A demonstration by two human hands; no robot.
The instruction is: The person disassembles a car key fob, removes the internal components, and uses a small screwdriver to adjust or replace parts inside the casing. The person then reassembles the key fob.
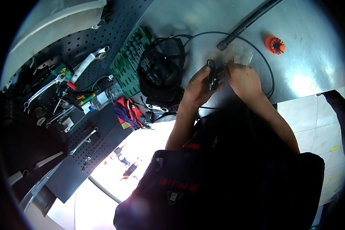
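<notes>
Above the metal bench, my left hand (195, 90) is closed round a small, dark, glossy object (211, 73), held upright; its exact kind does not show. Close beside it, my right hand (245, 81) has its fingers curled together, with their tips toward that object. Whatever the right fingers pinch is hidden. Just past the right knuckles is a clear plastic piece (243, 56), perhaps a small cup or bag; whether the hand touches it I cannot tell. A thin black cable (265, 61) loops round behind both hands.
A dark metal bar (249, 25) lies across the far bench. An orange ribbed part (275, 45) stands to its right. Left of my hands are a black cap (163, 73) and a green tool tray (122, 74). Wrenches (44, 92) hang on the left pegboard.
</notes>
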